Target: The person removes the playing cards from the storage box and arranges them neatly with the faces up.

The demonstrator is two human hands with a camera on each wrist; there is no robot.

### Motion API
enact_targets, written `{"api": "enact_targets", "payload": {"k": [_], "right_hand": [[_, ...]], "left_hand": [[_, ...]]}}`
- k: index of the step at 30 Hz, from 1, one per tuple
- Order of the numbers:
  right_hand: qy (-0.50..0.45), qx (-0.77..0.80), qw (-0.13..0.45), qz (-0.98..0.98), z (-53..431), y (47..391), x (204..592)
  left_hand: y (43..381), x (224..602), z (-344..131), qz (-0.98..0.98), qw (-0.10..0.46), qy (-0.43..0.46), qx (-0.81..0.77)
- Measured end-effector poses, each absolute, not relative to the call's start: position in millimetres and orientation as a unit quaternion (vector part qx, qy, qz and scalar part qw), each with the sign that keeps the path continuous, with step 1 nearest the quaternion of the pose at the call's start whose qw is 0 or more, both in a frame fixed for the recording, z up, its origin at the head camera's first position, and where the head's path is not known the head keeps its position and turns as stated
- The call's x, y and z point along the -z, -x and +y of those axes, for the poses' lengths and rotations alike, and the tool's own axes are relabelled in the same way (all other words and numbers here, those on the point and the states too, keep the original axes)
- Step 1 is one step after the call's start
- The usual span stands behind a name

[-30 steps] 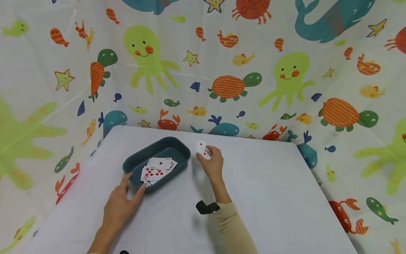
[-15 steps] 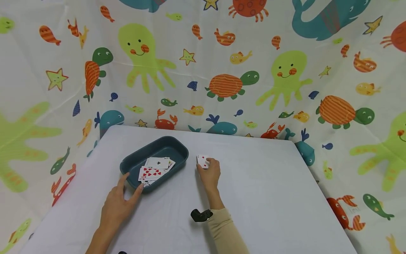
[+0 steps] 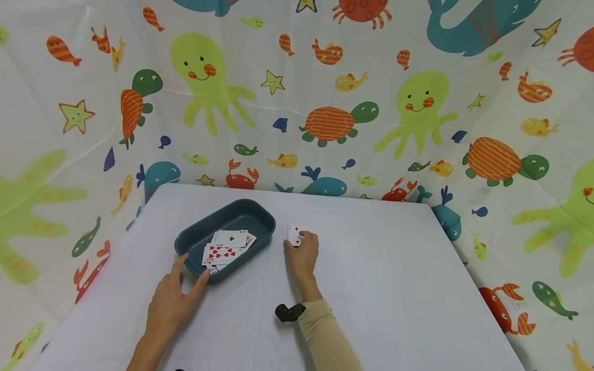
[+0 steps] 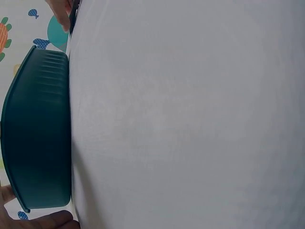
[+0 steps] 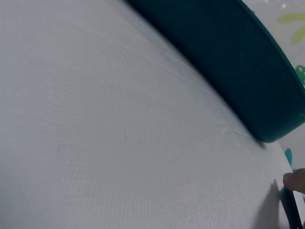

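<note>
My right hand (image 3: 303,257) pinches a playing card (image 3: 293,234) with red diamonds, just right of the bin. The right wrist view catches a fingertip (image 5: 295,181) and the card's dark back (image 5: 289,208), standing on edge at or near the cloth. A dark teal oblong bin (image 3: 192,230) lies at a slant on the table. In it are several loose playing cards (image 3: 223,253), face up, hearts and clubs among them. With fingers spread and fairly straight, my left hand (image 3: 170,304) touches the bin's near-left end; the left wrist view shows fingers (image 4: 52,220) beside that end.
A white cloth (image 3: 394,278) covers the table. Behind and beside it hangs a curtain (image 3: 287,93) printed with sea animals. A black strap-like device (image 3: 290,313) sits at my right wrist.
The right hand has brought the card lower and nearer to me, still pinched. The left hand stays at the bin's end. The cards in the bin have not moved.
</note>
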State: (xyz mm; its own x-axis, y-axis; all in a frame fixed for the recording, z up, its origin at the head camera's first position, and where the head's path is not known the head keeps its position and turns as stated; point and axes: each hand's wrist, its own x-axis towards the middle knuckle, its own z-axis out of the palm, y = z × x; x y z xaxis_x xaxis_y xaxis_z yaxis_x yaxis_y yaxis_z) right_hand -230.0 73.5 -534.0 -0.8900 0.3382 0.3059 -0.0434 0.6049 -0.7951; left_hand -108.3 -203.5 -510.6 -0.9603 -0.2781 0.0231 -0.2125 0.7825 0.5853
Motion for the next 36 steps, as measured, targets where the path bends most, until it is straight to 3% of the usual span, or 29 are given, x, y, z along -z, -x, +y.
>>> {"api": "enact_targets", "payload": {"k": [11,25,36], "right_hand": [[0.081,-0.421,0.225,-0.875,64,247,536],[0.088,-0.406,0.170,-0.893,61,256,536],[0.052,-0.396,0.206,-0.893,62,256,530]], "left_hand": [[107,508,-205,-0.940,0.073,-0.119,0.311],[106,511,-204,-0.942,0.069,-0.124,0.304],[107,511,-204,-0.942,0.082,-0.125,0.302]]}}
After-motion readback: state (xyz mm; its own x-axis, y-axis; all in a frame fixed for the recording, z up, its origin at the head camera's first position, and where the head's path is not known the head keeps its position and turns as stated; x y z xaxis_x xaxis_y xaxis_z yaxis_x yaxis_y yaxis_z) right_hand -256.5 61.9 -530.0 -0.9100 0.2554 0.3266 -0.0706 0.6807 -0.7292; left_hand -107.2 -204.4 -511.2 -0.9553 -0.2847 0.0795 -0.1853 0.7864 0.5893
